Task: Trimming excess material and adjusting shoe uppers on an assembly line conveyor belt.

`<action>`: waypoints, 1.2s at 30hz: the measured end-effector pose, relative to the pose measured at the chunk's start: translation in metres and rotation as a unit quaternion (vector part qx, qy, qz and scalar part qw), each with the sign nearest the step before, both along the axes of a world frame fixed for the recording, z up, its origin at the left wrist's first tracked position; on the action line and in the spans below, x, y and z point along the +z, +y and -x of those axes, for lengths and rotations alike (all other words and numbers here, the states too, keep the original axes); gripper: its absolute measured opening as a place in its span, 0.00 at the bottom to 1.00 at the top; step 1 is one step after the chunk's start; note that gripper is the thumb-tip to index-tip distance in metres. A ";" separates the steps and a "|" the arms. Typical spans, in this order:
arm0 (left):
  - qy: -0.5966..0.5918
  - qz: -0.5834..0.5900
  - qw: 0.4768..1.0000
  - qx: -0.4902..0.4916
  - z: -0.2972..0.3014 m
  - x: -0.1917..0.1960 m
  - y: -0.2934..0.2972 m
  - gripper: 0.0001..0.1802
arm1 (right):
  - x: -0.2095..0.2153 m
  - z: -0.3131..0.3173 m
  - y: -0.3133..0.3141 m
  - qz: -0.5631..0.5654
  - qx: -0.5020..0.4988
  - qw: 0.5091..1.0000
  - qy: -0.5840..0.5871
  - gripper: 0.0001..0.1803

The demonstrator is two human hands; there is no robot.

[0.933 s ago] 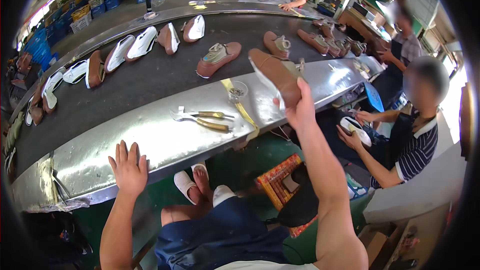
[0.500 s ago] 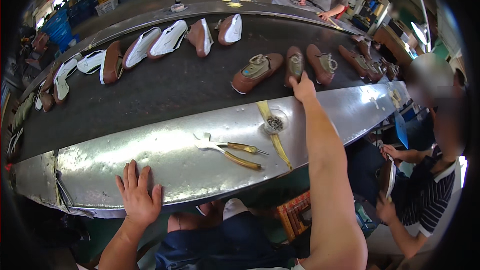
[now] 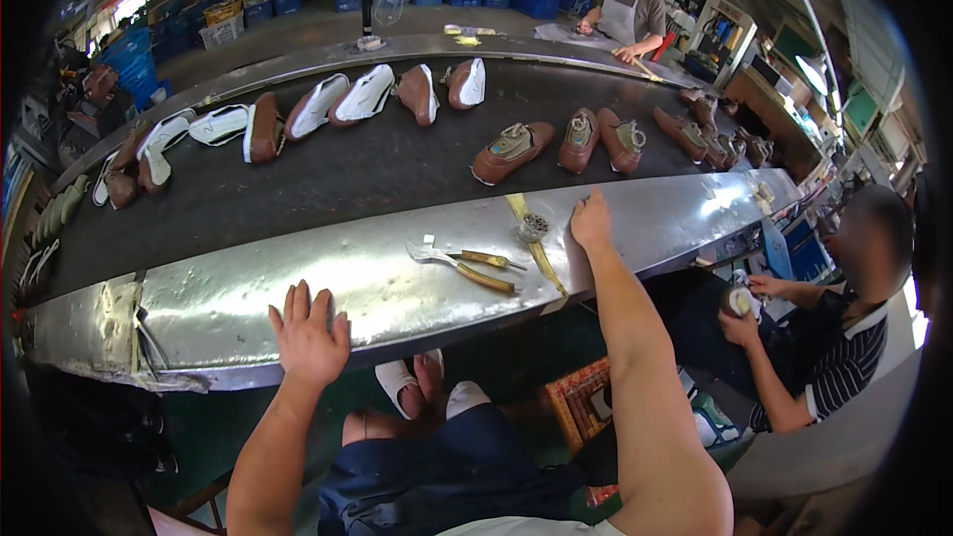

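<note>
My left hand (image 3: pixel 313 337) lies flat on the metal ledge (image 3: pixel 228 308) with its fingers spread, holding nothing. My right hand (image 3: pixel 593 220) rests farther right on the same ledge, empty, its fingers seen from the side. Just beyond it, on the dark belt, stand a middle brown shoe (image 3: pixel 578 144) and a right brown shoe (image 3: pixel 621 144) close together. A third brown shoe (image 3: pixel 511 155) lies to their left. Between my hands are metal pliers (image 3: pixel 484 278) with yellowish handles and a small dish of nails (image 3: pixel 533 228) beside a yellow strip.
Brown-and-white shoes (image 3: pixel 362 97) line the belt's far left side; more brown shoes (image 3: pixel 685 134) stand at right. A co-worker (image 3: pixel 844 337) sits close on my right, holding a shoe. Another person (image 3: pixel 635 15) stands across the belt. A black post (image 3: pixel 367 5) rises from the far rail.
My right hand has let go of the middle brown shoe and drawn back onto the ledge. That shoe now sits closer to the one on its right. The view has shifted somewhat.
</note>
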State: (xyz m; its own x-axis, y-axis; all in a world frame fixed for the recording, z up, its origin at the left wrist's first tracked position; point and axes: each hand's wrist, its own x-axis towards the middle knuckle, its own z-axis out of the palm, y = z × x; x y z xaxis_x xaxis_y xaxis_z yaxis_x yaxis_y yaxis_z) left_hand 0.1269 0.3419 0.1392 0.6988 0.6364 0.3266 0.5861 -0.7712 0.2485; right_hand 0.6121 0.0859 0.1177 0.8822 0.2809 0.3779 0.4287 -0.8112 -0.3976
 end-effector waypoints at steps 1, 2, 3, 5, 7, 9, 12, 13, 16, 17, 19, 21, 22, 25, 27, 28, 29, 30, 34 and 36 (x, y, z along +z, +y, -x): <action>-0.020 -0.025 0.999 -0.002 -0.004 -0.006 -0.003 0.24 | -0.003 0.011 -0.013 -0.001 -0.004 1.000 -0.006 0.32; -0.027 -0.029 0.999 -0.003 -0.002 -0.010 -0.004 0.24 | -0.003 0.027 -0.023 0.014 0.006 1.000 -0.004 0.32; -0.054 -0.026 0.998 -0.023 -0.002 -0.014 -0.004 0.23 | -0.001 0.042 -0.035 0.028 0.015 0.999 -0.003 0.32; -0.109 -0.037 0.992 -0.050 0.011 -0.022 -0.001 0.20 | 0.007 0.088 -0.040 0.037 0.037 0.999 0.015 0.32; -0.129 -0.048 0.988 -0.071 0.027 -0.030 -0.018 0.21 | 0.002 0.133 -0.063 0.054 0.062 0.996 -0.028 0.33; -0.147 -0.089 0.980 -0.102 0.051 -0.034 -0.049 0.25 | -0.022 0.181 -0.100 0.000 0.159 0.979 -0.124 0.35; -0.179 0.007 0.975 -0.134 0.148 -0.087 -0.083 0.32 | -0.068 0.327 -0.132 -0.045 0.283 0.950 0.123 0.36; -0.106 0.071 0.988 -0.087 0.181 -0.112 -0.095 0.34 | -0.074 0.369 -0.156 0.050 0.329 0.929 0.164 0.35; 0.083 0.319 0.938 0.104 0.243 -0.152 -0.137 0.45 | -0.122 0.447 -0.250 0.085 0.274 0.916 0.280 0.34; 0.159 0.361 0.903 0.167 0.253 -0.136 -0.157 0.45 | -0.131 0.461 -0.273 0.091 0.239 0.914 0.316 0.32; 0.142 0.426 0.882 0.144 0.303 -0.177 -0.157 0.42 | -0.134 0.474 -0.278 0.097 0.231 0.901 0.353 0.30; 0.125 0.486 0.859 0.104 0.329 -0.198 -0.155 0.41 | -0.137 0.475 -0.281 0.195 0.293 0.881 0.315 0.28; 0.147 0.427 0.890 0.065 0.334 -0.198 -0.156 0.38 | -0.130 0.478 -0.277 0.177 0.313 0.898 0.254 0.28; 0.184 0.338 0.922 0.052 0.318 -0.134 -0.180 0.36 | -0.086 0.469 -0.281 0.223 0.320 0.898 0.203 0.27; 0.205 0.277 0.935 0.086 0.332 -0.095 -0.183 0.34 | -0.053 0.471 -0.273 0.198 0.324 0.902 0.206 0.27; 0.200 0.273 0.937 0.090 0.340 -0.081 -0.183 0.34 | -0.043 0.472 -0.276 0.195 0.328 0.902 0.200 0.27; 0.240 0.286 0.924 0.085 0.349 -0.068 -0.186 0.34 | -0.035 0.473 -0.281 0.219 0.350 0.883 0.224 0.27; 0.279 0.300 0.909 0.081 0.357 -0.060 -0.185 0.33 | -0.032 0.471 -0.284 0.243 0.371 0.861 0.249 0.27; 0.348 0.345 0.869 0.070 0.369 -0.071 -0.188 0.36 | -0.051 0.472 -0.293 0.402 0.418 0.748 0.323 0.28; 0.337 0.344 0.873 0.080 0.365 -0.079 -0.187 0.37 | -0.055 0.463 -0.289 0.421 0.406 0.737 0.339 0.28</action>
